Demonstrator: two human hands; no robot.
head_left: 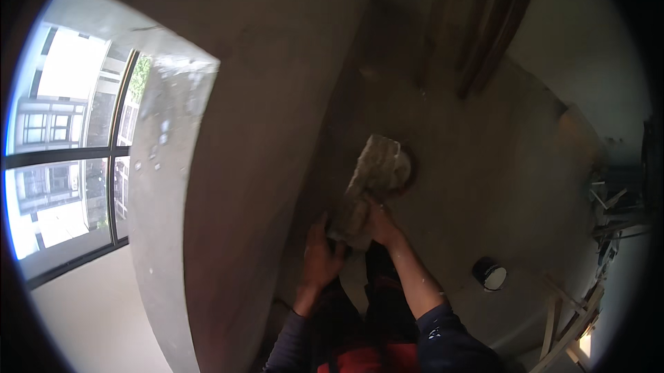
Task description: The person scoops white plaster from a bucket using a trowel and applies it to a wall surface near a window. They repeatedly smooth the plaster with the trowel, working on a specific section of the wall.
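In front of my body both hands are together at a pale, plaster-smeared flat tool [375,160], long and straight-edged like a trowel. My right hand [379,223] is closed at its near end, where a handle is hidden. My left hand [322,255] grips the lower left edge of a greyish, smeared flat piece [351,222], thumb up along its side. Blur and shade hide whether the two pieces are joined. Just beyond the tool, partly covered by it, stands a round bucket [404,169] with a whitish rim.
To the left runs a grey plastered wall [235,186] with a ledge [162,165] under a dark-framed window [66,155]. A dark can with a pale top [494,277] stands on the floor [449,234] to the right. Wood scraps [570,324] lie at the far right.
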